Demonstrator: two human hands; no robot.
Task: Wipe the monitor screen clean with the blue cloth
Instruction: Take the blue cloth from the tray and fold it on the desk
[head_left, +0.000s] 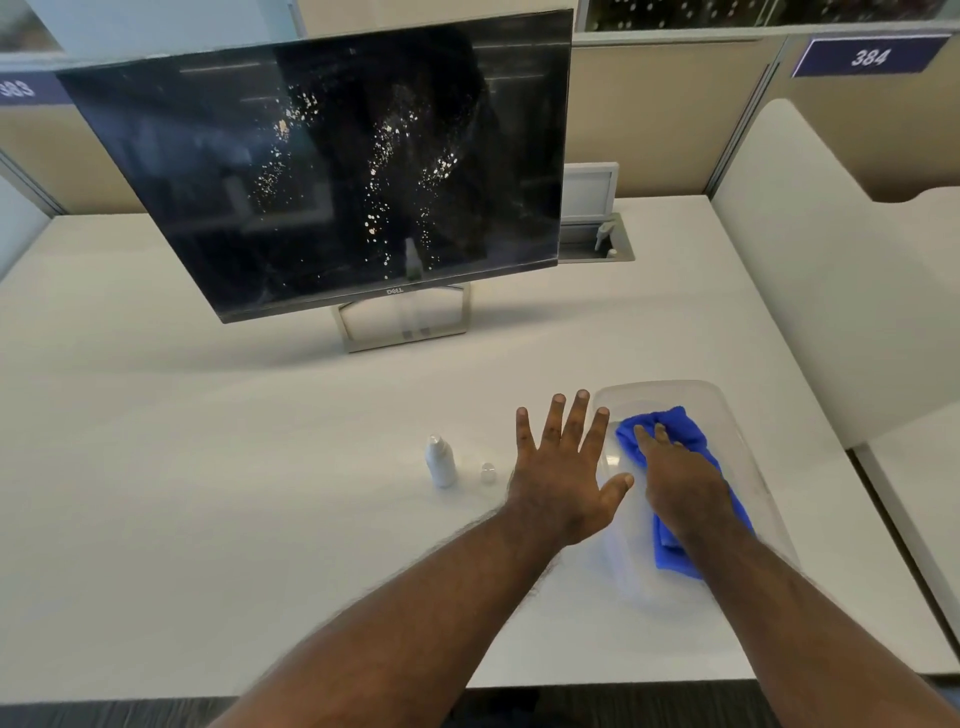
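The dark monitor (322, 171) stands at the back of the white desk, its screen speckled with white droplets in the middle. The blue cloth (675, 431) lies crumpled inside a clear plastic tray (737, 410) at the right. My right hand (680, 483) lies on top of the cloth inside the tray, fingers extended over it. My left hand (566, 467) hovers spread flat just left of the tray, fingers straight, its thumb over the tray's left rim, holding nothing.
A small white spray bottle (440, 461) stands left of my left hand, its clear cap (488, 473) beside it. A cable hatch (597, 241) sits behind the monitor's right. Beige partitions and a white divider (810, 270) bound the desk (208, 467).
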